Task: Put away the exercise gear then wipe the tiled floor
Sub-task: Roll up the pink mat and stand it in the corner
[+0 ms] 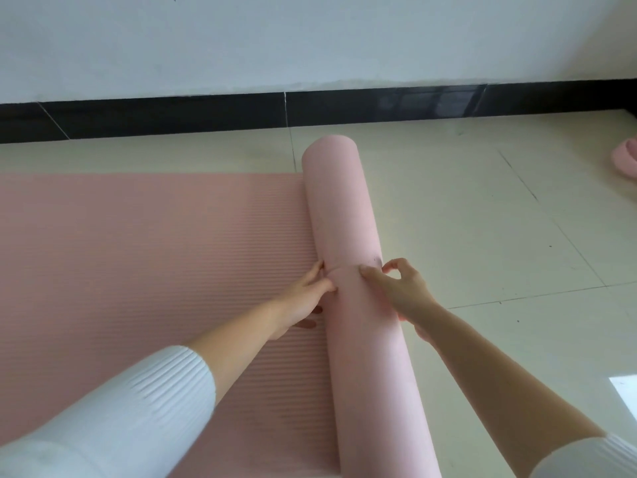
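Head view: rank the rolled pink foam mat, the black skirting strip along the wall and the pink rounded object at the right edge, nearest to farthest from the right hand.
1. Rolled pink foam mat: touching the right hand.
2. Black skirting strip: straight ahead, at the wall's foot.
3. Pink rounded object: far right, cut off by the frame.

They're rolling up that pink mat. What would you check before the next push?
1. Left hand and right hand on roll: ok.
2. Roll square to mat: ok.
3. Unrolled mat lies flat: ok.
4. Roll's near end even: out of view, cannot tell.
5. Right hand's grip firm: cannot tell.
6. Floor wiped: specks show, not ok.
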Tool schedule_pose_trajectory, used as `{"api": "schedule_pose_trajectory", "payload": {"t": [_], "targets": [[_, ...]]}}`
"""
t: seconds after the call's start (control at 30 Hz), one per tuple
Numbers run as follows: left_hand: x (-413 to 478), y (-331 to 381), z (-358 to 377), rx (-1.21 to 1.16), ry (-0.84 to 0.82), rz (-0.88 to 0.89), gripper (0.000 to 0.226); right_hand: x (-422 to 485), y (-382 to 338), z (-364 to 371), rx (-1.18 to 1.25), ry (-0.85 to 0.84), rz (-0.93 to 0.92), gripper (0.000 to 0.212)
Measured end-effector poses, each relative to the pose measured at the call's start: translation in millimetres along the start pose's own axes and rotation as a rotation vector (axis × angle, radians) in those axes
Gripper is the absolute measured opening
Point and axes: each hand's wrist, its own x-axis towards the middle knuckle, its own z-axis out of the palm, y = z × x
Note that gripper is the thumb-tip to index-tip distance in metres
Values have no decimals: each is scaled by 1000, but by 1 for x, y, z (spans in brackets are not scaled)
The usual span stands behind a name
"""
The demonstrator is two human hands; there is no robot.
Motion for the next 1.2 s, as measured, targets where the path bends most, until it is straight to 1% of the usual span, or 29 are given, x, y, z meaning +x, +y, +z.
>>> {"api": "schedule_pose_trajectory", "payload": {"t": [0.07, 0.1, 0.17, 0.23, 0.27, 0.33, 0.43, 0.47, 0.53, 0.57, 0.6, 0.67, 0.7, 0.77, 0.9, 1.0, 1.07, 1.2], "targets": [[-1, 0, -1, -111, -7, 11, 51, 2, -3, 6, -29, 7, -13, 42], [-2, 1, 1, -155, -15, 17, 50, 4, -4, 8, -36, 20, -14, 41], [-3, 4, 8, -159, -37, 37, 63, 8, -3, 8, -9, 59, 13, 41], [-2, 8, 18, -106, -52, 61, 83, 12, 4, -1, 113, 72, 87, 47], [-1, 10, 23, -80, -62, 76, 89, 14, 8, -6, 190, 58, 128, 48], [3, 11, 33, -68, -65, 111, 94, 15, 14, -13, 299, 26, 184, 45], [10, 8, 34, -127, -7, 110, 96, 18, 18, -13, 300, 20, 195, 46], [13, 6, 32, -178, 15, 94, 100, 17, 18, -12, 291, 22, 191, 50], [17, 3, 25, -265, 34, 34, 119, 15, 17, -12, 293, 11, 190, 56], [19, 3, 22, -274, 26, 16, 122, 15, 18, -13, 294, 1, 182, 57], [21, 3, 20, -266, 2, 20, 117, 16, 19, -15, 286, -6, 166, 55], [24, 5, 21, -268, -32, 43, 100, 19, 22, -22, 246, -1, 132, 44], [25, 8, 24, -261, -35, 50, 99, 20, 23, -26, 226, 12, 124, 39], [24, 14, 32, -200, -14, 76, 105, 21, 28, -36, 216, 18, 130, 34], [21, 26, 48, -55, 41, 135, 108, 21, 39, -50, 329, -35, 157, 41], [22, 28, 55, 17, 44, 211, 102, 22, 44, -50, 410, -25, 173, 29], [25, 27, 53, 38, 48, 229, 101, 21, 44, -49, 410, -21, 169, 25], [29, 21, 37, 77, 49, 179, 106, 19, 38, -43, 325, -14, 149, 35]]}}
